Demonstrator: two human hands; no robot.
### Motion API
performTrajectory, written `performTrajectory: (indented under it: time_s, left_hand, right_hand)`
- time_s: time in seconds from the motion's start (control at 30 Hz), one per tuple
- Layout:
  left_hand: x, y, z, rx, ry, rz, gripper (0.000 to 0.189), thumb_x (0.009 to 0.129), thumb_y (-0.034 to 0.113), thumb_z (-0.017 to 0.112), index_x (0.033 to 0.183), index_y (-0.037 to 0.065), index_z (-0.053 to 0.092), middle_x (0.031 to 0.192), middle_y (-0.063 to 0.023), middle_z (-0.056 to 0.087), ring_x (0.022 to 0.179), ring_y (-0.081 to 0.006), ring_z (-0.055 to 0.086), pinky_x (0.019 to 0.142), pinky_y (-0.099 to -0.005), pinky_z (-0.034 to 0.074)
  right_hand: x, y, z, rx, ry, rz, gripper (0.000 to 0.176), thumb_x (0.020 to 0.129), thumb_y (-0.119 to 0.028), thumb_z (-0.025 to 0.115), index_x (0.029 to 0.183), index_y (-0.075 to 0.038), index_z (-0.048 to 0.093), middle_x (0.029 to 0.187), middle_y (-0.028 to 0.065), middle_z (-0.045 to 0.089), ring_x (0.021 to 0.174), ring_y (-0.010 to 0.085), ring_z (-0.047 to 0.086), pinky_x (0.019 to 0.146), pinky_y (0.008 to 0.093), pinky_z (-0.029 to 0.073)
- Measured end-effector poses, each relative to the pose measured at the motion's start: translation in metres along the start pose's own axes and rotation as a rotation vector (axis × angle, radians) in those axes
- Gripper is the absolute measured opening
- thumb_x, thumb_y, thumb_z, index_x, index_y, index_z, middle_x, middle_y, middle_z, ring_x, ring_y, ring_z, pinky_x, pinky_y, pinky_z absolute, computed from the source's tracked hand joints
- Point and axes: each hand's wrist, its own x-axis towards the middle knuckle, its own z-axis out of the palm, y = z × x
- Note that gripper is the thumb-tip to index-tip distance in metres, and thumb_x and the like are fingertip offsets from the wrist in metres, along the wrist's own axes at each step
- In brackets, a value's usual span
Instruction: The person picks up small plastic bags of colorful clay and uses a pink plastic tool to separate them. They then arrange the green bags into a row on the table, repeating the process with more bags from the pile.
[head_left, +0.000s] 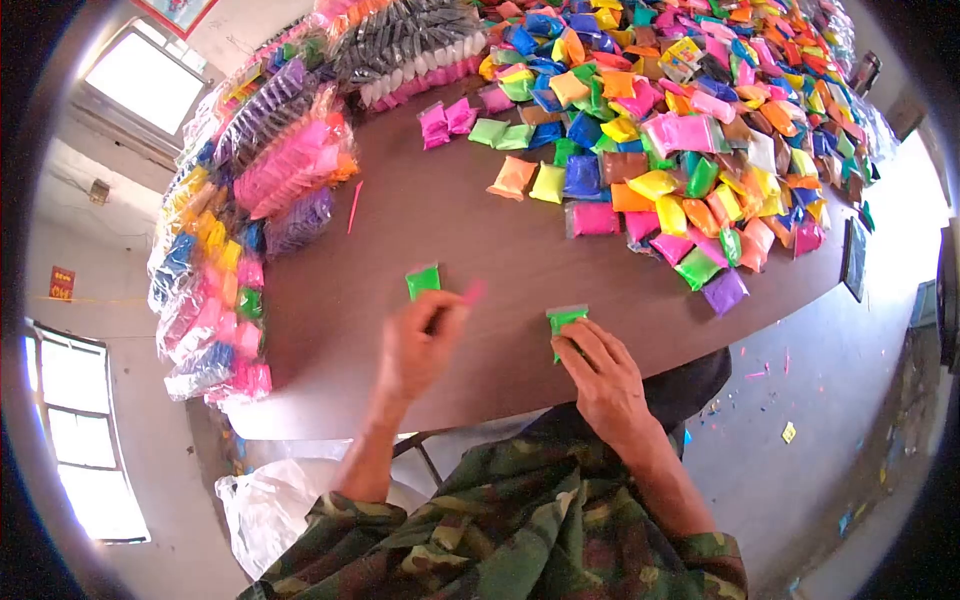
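Note:
My left hand [425, 335] is smeared by motion, its fingers curled over the table. A small blurred pink thing [473, 292] juts out past its fingertips on the right; its kind cannot be made out. Just beyond that hand lies a small clear bag of green material [423, 279], partly covered by the hand. My right hand [603, 375] has its fingers closed over a second green bag [567, 317], whose top edge shows beyond the fingertips. That bag's lower part is mostly hidden under the fingers.
A large heap of small colourful bags [640, 150] spreads over the far right of the brown table [400, 230]. Stacked rows of bagged packets [290, 170] line the left side. A thin pink stick [355, 207] lies near them. A white plastic sack [270, 510] stands below the table.

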Motion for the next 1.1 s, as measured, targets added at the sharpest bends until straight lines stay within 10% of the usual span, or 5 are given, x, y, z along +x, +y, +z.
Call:
performTrajectory:
  time_s: [0.27, 1.1]
  left_hand:
    - [0.007, 0.021, 0.065, 0.121, -0.212, 0.238, 0.013, 0.098, 0.010, 0.077, 0.109, 0.004, 0.077, 0.100, -0.0175, 0.076, 0.089, -0.0404, 0.076, 0.076, -0.0449, 0.061]
    - [0.040, 0.026, 0.078, 0.278, -0.340, 0.458, 0.013, 0.100, 0.015, 0.075, 0.111, 0.008, 0.075, 0.100, -0.0110, 0.073, 0.085, -0.0370, 0.074, 0.071, -0.0480, 0.061]
  right_hand:
    - [0.000, -0.004, -0.007, 0.025, -0.052, 0.052, 0.045, 0.087, 0.000, 0.066, 0.132, -0.002, 0.068, 0.140, 0.0165, 0.064, 0.136, 0.0387, 0.063, 0.113, 0.0480, 0.055]
    - [-0.001, -0.009, -0.001, 0.071, 0.027, 0.104, 0.040, 0.088, 0.002, 0.068, 0.128, -0.001, 0.070, 0.138, 0.0167, 0.067, 0.134, 0.0401, 0.065, 0.110, 0.0484, 0.055]
